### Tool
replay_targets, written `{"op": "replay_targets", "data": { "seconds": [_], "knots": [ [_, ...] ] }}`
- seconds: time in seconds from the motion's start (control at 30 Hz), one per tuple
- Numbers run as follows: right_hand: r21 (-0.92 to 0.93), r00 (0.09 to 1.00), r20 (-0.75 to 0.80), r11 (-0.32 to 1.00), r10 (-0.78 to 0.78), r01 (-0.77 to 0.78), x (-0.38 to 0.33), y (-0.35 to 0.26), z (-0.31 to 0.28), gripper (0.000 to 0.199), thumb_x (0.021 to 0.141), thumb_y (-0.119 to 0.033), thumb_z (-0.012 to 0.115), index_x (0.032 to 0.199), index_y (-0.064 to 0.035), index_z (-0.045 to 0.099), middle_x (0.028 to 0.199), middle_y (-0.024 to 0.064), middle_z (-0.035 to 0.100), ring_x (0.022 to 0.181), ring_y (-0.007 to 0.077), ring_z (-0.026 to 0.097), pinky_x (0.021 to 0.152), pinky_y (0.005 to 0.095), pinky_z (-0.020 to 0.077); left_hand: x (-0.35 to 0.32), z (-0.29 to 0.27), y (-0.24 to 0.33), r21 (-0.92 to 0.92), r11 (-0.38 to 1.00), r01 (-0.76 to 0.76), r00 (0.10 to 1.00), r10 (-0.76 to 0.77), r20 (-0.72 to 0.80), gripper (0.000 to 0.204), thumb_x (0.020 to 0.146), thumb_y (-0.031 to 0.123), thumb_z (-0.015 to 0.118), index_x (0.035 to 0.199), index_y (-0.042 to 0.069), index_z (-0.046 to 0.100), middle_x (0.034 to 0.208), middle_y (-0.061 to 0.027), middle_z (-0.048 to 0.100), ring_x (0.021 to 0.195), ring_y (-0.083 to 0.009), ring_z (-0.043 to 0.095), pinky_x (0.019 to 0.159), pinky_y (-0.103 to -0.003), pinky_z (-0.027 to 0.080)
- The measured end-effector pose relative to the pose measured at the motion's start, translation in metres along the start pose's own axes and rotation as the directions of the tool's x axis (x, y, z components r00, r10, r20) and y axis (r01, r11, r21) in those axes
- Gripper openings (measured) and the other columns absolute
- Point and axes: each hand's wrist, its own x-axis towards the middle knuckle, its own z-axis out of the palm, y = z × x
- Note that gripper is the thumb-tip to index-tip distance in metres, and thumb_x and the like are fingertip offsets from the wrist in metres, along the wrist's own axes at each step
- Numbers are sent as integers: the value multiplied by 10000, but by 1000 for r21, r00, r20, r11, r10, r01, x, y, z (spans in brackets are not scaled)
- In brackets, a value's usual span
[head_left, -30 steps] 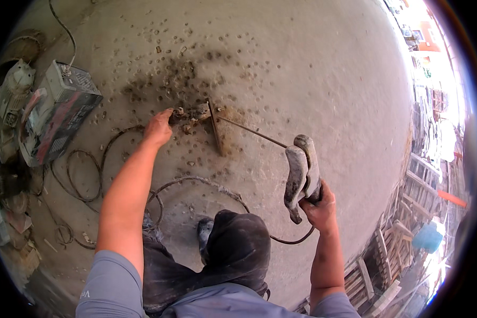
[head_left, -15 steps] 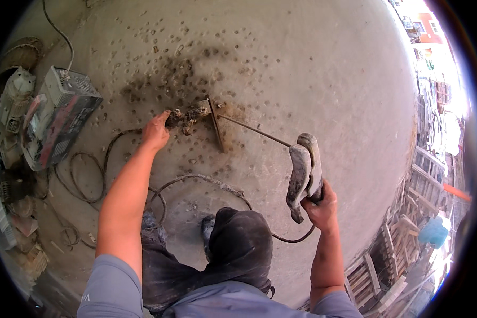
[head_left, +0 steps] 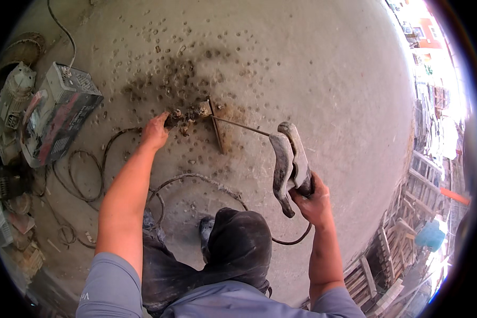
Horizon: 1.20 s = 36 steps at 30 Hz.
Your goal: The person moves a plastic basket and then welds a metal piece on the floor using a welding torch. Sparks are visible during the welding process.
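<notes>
Metal workpiece (head_left: 188,114) end hidden under left hand (head_left: 155,132) grip

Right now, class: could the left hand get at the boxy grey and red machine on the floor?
Probably yes: the left hand rests on the metal piece, and only bare floor and loose cable lie before the machine.

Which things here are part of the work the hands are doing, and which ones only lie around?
In use:
- left hand on the metal piece
- right hand holding the electrode holder
- thin rod from holder to the metal piece

Lying about:
- welding machine
- coiled cables
- old motor
- wooden scaffolding
</notes>
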Motion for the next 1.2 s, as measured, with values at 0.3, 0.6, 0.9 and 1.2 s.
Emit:
{"op": "replay_targets", "data": {
  "seconds": [0.3,0.6,0.9,1.2],
  "knots": [
    [-50,995,-7,994,-100,99,21,-34,-2,543,796,-156,791,1264,2,566,970,183,713,886,253,717,782,350,549,5,6,-15,59,996,-64,998,64,2,497,885,52,563,1380,84,538,1335,-177,581,1191,-372,569,1000,-433,486],
    [-69,992,59,991,-109,113,28,-49,10,544,809,-164,778,1274,13,560,1006,207,704,908,290,717,787,356,550,4,8,-16,74,997,-28,999,25,40,519,891,51,579,1405,69,507,1392,-146,547,1239,-356,540,1038,-423,468],
    [-66,997,21,995,-72,73,20,-41,12,555,797,-154,793,1267,27,559,976,202,707,883,272,719,763,356,554,-1,1,-15,-57,998,1,1000,0,27,508,882,31,575,1385,53,509,1369,-175,559,1242,-360,542,1030,-421,478],
    [-48,999,7,997,-52,53,15,-39,14,557,794,-148,793,1273,12,559,977,182,708,885,249,715,781,337,551,1,8,-15,-53,998,24,1000,-25,-15,481,869,73,617,1344,52,540,1335,-167,580,1219,-369,547,1002,-438,488]
  ]
}}
